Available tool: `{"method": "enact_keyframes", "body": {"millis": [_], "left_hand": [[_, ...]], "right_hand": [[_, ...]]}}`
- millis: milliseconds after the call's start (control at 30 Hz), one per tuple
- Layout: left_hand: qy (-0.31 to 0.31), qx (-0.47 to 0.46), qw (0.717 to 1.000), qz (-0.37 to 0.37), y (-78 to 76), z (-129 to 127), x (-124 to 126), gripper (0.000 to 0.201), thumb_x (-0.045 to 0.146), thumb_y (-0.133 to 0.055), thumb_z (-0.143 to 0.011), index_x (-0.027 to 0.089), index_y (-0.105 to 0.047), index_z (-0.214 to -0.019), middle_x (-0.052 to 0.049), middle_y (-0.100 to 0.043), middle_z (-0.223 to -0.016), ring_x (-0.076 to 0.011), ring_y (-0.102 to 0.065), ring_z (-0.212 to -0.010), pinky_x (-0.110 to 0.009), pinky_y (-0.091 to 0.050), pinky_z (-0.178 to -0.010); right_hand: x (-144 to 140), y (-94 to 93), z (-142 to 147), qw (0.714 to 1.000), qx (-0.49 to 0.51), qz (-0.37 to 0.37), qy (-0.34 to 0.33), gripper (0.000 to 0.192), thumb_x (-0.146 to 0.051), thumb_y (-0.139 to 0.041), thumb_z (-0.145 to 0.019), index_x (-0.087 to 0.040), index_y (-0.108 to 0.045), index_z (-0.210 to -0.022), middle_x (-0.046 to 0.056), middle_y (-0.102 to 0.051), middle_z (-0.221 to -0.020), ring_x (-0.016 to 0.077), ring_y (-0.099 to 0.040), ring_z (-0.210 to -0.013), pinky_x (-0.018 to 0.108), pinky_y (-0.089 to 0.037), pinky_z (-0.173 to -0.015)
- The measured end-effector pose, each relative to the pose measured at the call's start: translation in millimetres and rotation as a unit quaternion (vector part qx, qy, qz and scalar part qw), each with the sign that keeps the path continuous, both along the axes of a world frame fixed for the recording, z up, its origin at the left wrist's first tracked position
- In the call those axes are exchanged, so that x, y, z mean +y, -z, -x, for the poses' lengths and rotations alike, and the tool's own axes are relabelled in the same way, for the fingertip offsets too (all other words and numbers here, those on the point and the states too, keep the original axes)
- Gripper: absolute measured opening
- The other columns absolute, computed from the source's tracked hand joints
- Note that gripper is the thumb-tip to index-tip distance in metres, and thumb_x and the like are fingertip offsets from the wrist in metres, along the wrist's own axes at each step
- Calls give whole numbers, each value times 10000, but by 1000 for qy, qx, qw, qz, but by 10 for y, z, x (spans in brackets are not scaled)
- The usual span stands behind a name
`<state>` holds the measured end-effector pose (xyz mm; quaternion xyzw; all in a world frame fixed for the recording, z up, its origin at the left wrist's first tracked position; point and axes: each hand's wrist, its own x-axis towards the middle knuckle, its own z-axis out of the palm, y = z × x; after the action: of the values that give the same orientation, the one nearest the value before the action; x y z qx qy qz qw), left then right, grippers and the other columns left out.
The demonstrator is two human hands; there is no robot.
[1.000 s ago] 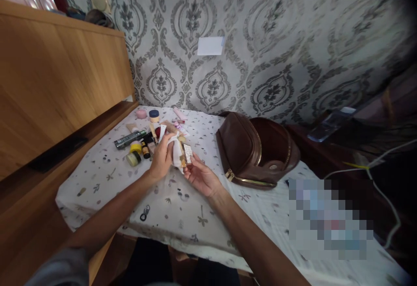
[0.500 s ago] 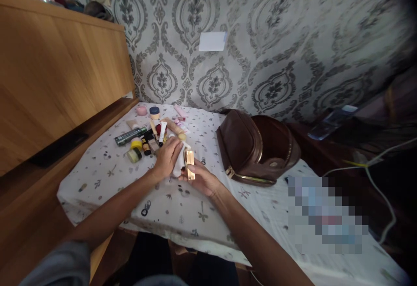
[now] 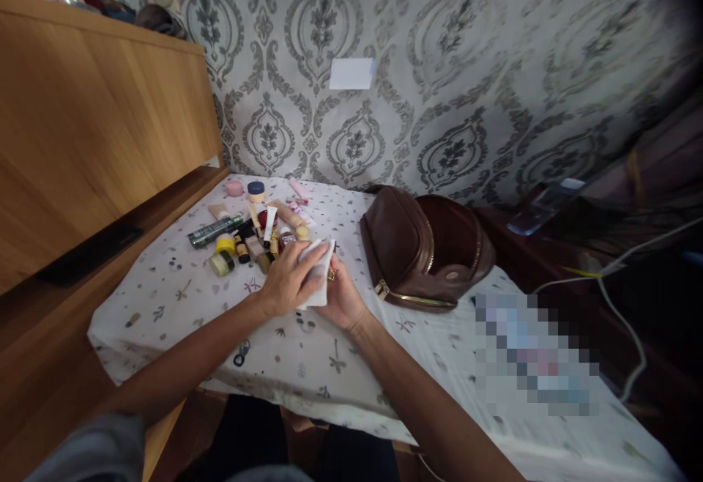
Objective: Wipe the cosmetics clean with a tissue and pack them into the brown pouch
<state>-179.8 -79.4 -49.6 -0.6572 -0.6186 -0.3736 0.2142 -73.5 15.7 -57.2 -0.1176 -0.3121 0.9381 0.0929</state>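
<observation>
My left hand [image 3: 285,282] is closed on a folded white cloth [image 3: 325,269], its fingers spread across the front and pressing it. Behind the cloth, my right hand [image 3: 347,300] grips a gold case [image 3: 331,275]; only a sliver of gold shows, the rest being covered. Just beyond my hands lies a cluster of cosmetics: a white tube [image 3: 269,225], a long green tube [image 3: 215,231], a yellow-lidded jar [image 3: 225,244] and a greenish jar [image 3: 222,264]. Farther back stand a navy-lidded jar [image 3: 255,191] and a pink jar [image 3: 233,187].
A brown bag [image 3: 392,247] lies unzipped on the patterned tablecloth [image 3: 285,346], right of my hands. A wooden cabinet [image 3: 104,101] borders the table's left side. A pixelated patch [image 3: 538,354] covers something at right. A pale cable [image 3: 626,321] hangs at the far right.
The white cloth has come over the gold case, which stood in plain sight in my right hand before. My left hand has moved right, its fingers now across the cloth.
</observation>
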Motion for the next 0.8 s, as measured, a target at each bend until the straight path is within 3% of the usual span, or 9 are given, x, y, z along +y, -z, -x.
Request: {"method": "enact_keyframes", "body": {"millis": [100, 200, 467, 633, 800], "left_hand": [[13, 65, 998, 2, 13, -22, -2, 524, 386, -426, -995, 170, -436, -1472, -153, -552, -1219, -295, -546, -1116, -425, -478, -986], [-17, 71, 997, -3, 32, 8, 23, 477, 329, -434, -999, 186, -466, -1453, -145, -572, -1195, -285, -557, -1106, -425, -476, -992], [-72, 48, 996, 4, 29, 91, 43, 416, 321, -358, -1027, 164, -554, -1359, -130, -583, -1172, -263, -550, -1104, -387, -479, -961], [-115, -30, 992, 30, 45, 191, 70, 394, 335, -332, -1037, 191, -572, -1314, -107, -578, -1142, -252, -550, -1108, -361, -483, -913], [-92, -112, 989, 35, -28, 250, 53, 356, 326, -317, -1035, 176, -632, -964, -79, -573, -969, -224, -560, -966, -345, -462, -860]], "right_hand": [[27, -5, 3, 998, 10, 20, 51, 328, -514, -705, -761, -223, -681, -911, -7, -724, -794, 195, -676, -843, 284, -558, -708], [47, -23, 0, 997, 16, 42, 67, 331, -535, -674, -790, -234, -684, -927, -12, -731, -808, 184, -675, -828, 271, -555, -692], [80, -52, -39, 998, 36, 39, 28, 426, -589, -645, -779, -232, -682, -1007, 22, -754, -916, 244, -666, -981, 375, -541, -846], [81, -52, -58, 999, 51, 15, -1, 418, -593, -640, -793, -216, -673, -971, 34, -745, -901, 228, -658, -917, 386, -544, -823], [57, 43, -17, 999, 36, -24, -20, 268, -454, -663, -835, -212, -666, -950, 10, -722, -851, 164, -644, -772, 301, -551, -680]]}}
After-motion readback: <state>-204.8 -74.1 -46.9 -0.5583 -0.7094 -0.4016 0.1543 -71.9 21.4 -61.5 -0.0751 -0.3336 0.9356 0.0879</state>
